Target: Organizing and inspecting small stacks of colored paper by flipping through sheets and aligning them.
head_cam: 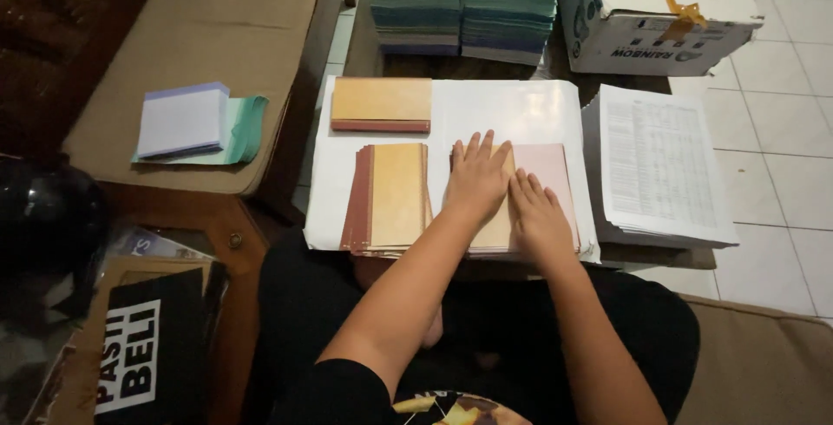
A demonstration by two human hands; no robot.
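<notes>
Wide white sheet spread over low table; on it, tan booklet stack left, pink-covered booklet right; left hand and right hand both open, pressed flat on that booklet

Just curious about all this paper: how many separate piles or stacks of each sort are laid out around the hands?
Tan cover stacks with dark red spines: 2, one upper, one lower
Pile under both hands, tan and pink: 1
Printed sheet stacks: 1
Teal-and-blue paper stacks: 2, left, right
Small white pads: 1
Total: 7
</notes>
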